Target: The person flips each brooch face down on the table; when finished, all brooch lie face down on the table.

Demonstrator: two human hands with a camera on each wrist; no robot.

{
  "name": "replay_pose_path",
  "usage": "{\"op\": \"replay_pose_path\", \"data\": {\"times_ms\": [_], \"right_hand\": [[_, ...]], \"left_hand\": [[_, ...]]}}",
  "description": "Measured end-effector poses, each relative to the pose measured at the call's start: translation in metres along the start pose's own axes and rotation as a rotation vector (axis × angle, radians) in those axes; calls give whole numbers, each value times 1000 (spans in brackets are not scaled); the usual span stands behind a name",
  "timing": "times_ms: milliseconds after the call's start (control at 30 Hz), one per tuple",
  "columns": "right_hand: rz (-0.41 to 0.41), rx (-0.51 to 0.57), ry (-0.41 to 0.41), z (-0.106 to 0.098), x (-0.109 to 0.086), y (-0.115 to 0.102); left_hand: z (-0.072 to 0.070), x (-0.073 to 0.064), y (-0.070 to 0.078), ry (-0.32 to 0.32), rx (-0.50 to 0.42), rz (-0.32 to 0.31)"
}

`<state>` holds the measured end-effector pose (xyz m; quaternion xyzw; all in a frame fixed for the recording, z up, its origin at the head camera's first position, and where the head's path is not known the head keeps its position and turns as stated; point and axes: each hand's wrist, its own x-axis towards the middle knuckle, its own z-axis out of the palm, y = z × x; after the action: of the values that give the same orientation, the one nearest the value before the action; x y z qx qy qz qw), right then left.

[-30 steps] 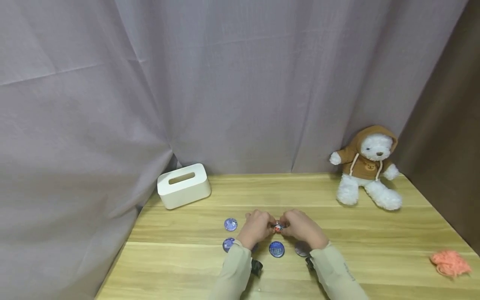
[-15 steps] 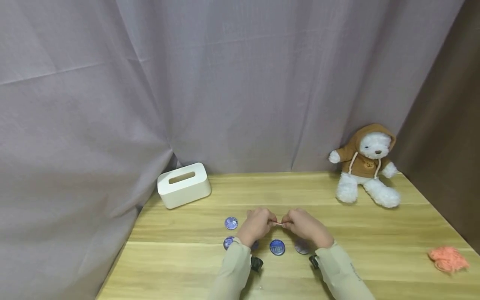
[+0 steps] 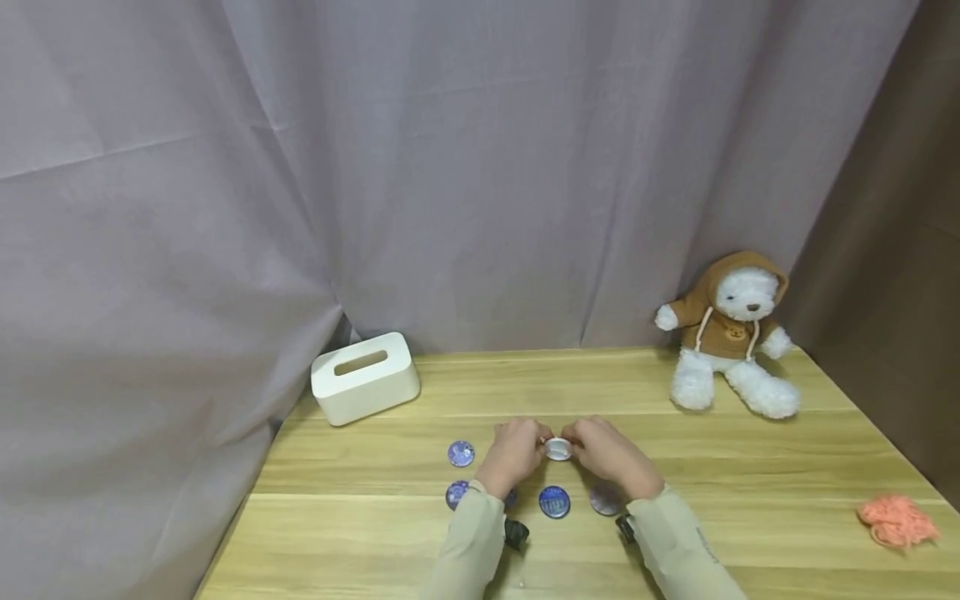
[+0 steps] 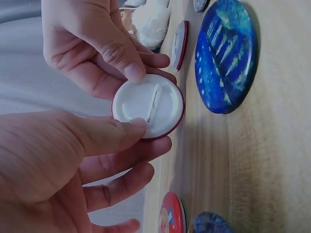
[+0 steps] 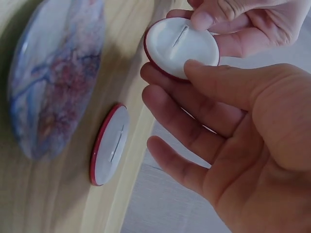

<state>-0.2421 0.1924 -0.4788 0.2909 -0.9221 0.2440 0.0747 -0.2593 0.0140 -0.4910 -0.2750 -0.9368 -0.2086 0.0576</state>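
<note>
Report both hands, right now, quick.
Left hand: holding one edge of a round badge, pinched between thumb and fingers.
Right hand: holding the same badge by the opposite edge, also between thumb and fingers.

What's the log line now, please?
left grip: pinches badge; right grip: pinches same badge; white back: showing; blue badge: on table

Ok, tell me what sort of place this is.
Probably a curtained-off tabletop corner indoors, perhaps set up for filming: a grey curtain hangs behind the wood-grain table, and a teddy sits near its back edge.
</note>
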Motion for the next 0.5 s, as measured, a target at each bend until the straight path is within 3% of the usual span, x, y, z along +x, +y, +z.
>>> {"op": "replay_pose_path", "data": {"times_ms": [200,500], "right_hand": [[7,-11,8,2,5,2],[48,15,42,10,5,5]], "left_hand": [[2,3,0,-19,-11,3],[9,0,0,5,4,0]]}}
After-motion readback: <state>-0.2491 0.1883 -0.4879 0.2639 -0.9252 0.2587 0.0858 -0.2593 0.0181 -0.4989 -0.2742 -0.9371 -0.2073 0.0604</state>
